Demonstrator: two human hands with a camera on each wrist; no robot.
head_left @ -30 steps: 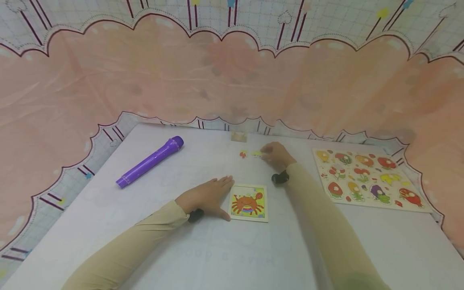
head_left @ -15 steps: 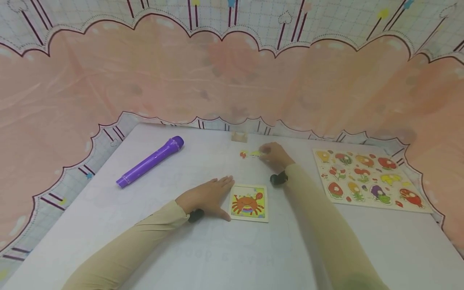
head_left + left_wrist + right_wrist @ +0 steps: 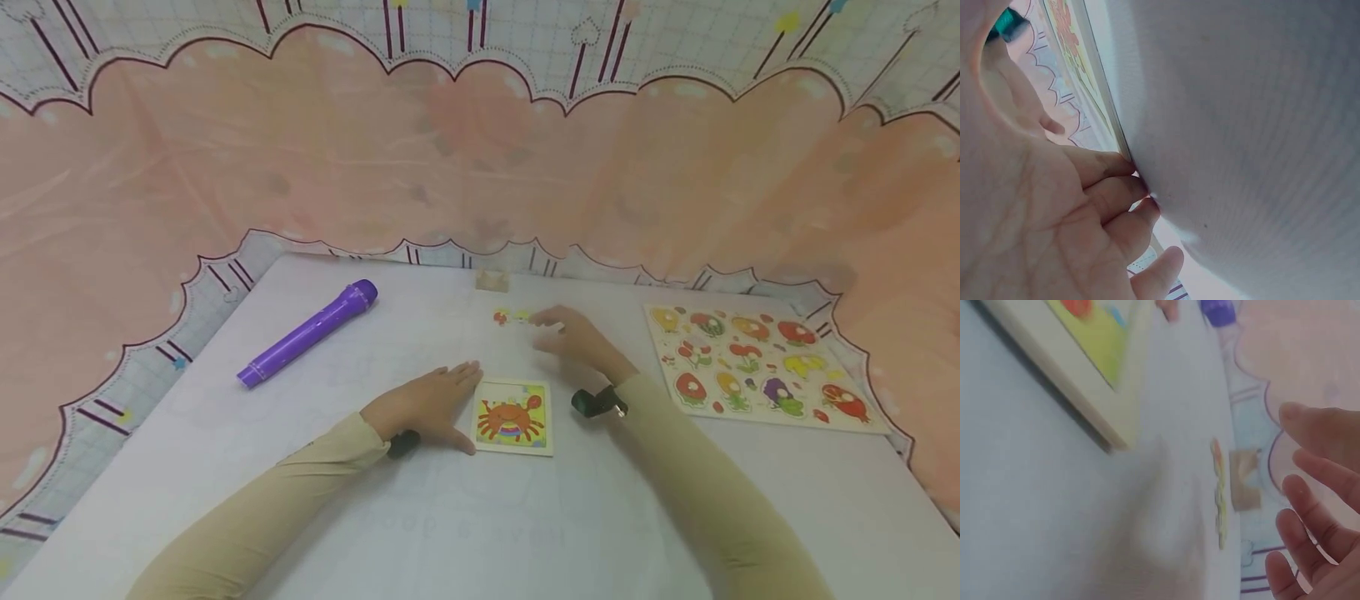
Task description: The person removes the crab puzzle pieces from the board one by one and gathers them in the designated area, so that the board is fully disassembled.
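A square wooden crab puzzle (image 3: 512,422) lies on the white table in front of the person. The left hand (image 3: 424,405) rests flat on the table at its left side, thumb and fingers spread. In the left wrist view, its fingertips (image 3: 1124,164) are right at the puzzle's edge. Farther back, small puzzle pieces (image 3: 521,317), red and yellow-green, lie in a short row. Just to the right of this row hovers the right hand (image 3: 579,340). Its fingers (image 3: 1300,495) are loosely spread in the right wrist view, with nothing between them.
A purple toy microphone (image 3: 309,333) lies at the left. At the right is a wooden board of fruit and vegetable pictures (image 3: 761,362). A beige tape patch (image 3: 492,281) is at the table's back edge, before a patterned curtain (image 3: 420,158).
The right hand slid a yellow-green piece left toward the red one, then let go and drew back to the right and nearer the person. The left hand stayed beside the puzzle.
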